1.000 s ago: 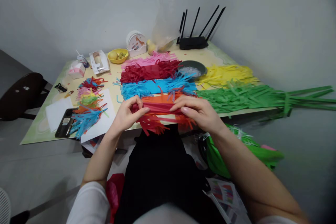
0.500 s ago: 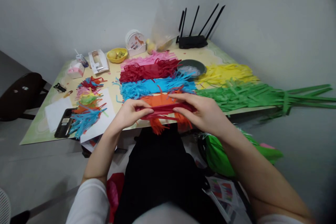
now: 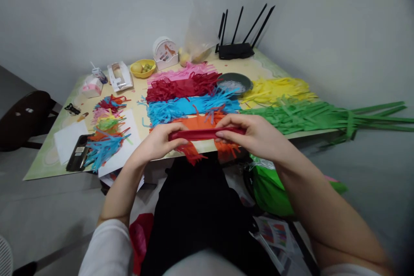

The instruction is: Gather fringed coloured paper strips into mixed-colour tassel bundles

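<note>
Between my two hands a folded strip of red tissue paper (image 3: 202, 134) is stretched level over the table's front edge. My left hand (image 3: 161, 139) pinches its left end between thumb and fingers. Toward the other end, my right hand (image 3: 254, 137) pinches it the same way. Right behind and below the strip lies orange fringed paper (image 3: 194, 122), some of its strands hanging over the edge. Farther back are rows of blue fringed paper (image 3: 190, 105), dark red fringed paper (image 3: 183, 88) and pink fringed paper (image 3: 194, 70).
Green fringed paper (image 3: 297, 116) and yellow fringed paper (image 3: 281, 89) lie to the right, beside a dark bowl (image 3: 241, 82). A router (image 3: 236, 51) stands at the back. On the left are a phone (image 3: 77, 153), multicoloured fringe pieces (image 3: 108, 148) and a yellow fruit dish (image 3: 143, 69).
The red paper now looks narrower and straighter, pulled level between my hands. My right hand has shifted slightly to the right.
</note>
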Demonstrator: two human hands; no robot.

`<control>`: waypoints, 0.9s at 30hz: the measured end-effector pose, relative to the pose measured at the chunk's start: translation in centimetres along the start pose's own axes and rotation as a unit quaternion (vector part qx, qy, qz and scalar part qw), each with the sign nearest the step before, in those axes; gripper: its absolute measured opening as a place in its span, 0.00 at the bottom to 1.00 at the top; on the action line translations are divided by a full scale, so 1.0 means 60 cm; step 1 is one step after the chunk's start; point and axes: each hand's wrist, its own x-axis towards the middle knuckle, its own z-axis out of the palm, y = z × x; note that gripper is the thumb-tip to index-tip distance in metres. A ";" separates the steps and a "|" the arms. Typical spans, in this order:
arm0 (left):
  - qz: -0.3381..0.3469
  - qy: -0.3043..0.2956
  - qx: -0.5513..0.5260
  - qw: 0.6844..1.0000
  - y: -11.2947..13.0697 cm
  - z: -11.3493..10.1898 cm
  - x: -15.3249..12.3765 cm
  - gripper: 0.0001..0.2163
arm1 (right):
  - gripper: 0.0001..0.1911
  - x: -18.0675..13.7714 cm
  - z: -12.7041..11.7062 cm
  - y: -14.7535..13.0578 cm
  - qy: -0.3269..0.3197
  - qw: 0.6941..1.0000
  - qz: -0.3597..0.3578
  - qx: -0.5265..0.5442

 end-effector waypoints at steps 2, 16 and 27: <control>-0.008 -0.013 0.002 1.000 0.000 -0.009 -0.002 0.11 | 0.09 0.002 0.000 0.003 -0.003 1.000 0.004 0.013; 0.033 0.001 0.029 0.999 0.002 -0.018 0.016 0.12 | 0.10 0.011 0.003 -0.003 -0.016 0.997 -0.049 -0.060; -0.039 0.058 -0.258 0.964 -0.007 0.028 0.015 0.15 | 0.07 0.003 0.025 0.006 0.085 0.990 -0.002 0.109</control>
